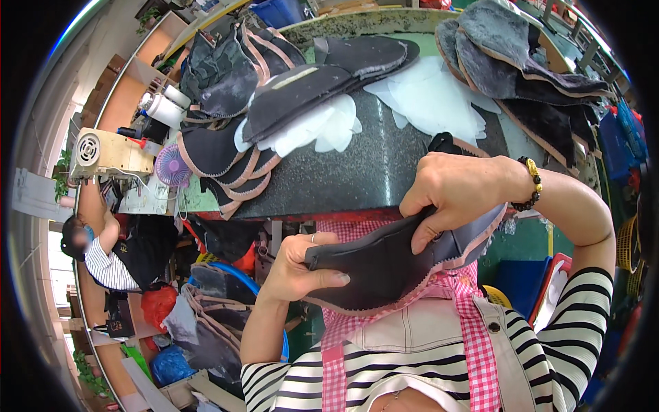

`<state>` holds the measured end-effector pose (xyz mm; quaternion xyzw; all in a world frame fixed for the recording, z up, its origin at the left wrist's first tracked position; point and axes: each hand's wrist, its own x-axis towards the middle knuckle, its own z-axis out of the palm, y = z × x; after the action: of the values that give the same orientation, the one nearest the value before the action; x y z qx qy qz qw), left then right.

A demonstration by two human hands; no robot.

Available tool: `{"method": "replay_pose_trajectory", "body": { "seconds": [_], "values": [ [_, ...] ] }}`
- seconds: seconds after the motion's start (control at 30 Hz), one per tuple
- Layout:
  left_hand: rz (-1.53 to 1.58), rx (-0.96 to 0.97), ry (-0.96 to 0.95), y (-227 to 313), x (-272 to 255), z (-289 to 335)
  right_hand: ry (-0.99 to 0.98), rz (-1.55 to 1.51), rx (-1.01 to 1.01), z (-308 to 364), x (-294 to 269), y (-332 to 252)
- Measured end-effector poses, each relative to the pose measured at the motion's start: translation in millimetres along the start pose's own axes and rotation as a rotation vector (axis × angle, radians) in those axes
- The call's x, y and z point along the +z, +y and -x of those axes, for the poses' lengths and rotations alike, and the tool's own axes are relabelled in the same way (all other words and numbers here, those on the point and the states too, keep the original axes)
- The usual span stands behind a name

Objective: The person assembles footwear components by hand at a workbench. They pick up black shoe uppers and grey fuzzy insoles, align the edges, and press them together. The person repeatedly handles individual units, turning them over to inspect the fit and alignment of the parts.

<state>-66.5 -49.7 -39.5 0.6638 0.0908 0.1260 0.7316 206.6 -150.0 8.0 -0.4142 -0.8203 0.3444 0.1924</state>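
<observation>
A black padded fabric piece (374,271) with a curved, pinkish zigzag-trimmed lower edge is held up in front of my body, just off the table's near edge. My left hand (295,269), with a ring on one finger, pinches its left end between thumb and fingers. Higher up, my right hand (458,189) grips its top edge toward the right, thumb on the face turned to me. Part of the piece continues behind and right of that hand, showing a greyer surface. The fingers behind the fabric are hidden.
Across the dark speckled table (343,172) lie trimmed black pieces (220,154), white thin sheets (439,99) and fuzzy grey pieces (498,41). A purple fan (174,165) and a sewing machine (110,152) stand left. Beyond sits a co-worker (137,257). More pieces (213,319) fill the lower left.
</observation>
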Motion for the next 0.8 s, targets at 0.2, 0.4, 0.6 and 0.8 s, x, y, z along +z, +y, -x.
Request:
{"method": "replay_pose_trajectory", "body": {
  "seconds": [0.2, 0.4, 0.6, 0.8],
  "values": [
    [-0.657, 0.012, -0.119, 38, 10, -27, 0.002, 0.235, 0.093, -10, 23, -26],
    [-0.617, -0.002, -0.058, 24, 26, -15, -0.201, 0.130, 0.321, -3, 8, -16],
    [-0.555, 0.138, -0.094, 17, 23, -14, -0.156, 0.189, 0.368, 4, 4, -17],
    [-0.474, 0.147, -0.142, 12, 14, -17, -0.146, 0.126, 0.368, 3, -2, -7]
  ]
}}
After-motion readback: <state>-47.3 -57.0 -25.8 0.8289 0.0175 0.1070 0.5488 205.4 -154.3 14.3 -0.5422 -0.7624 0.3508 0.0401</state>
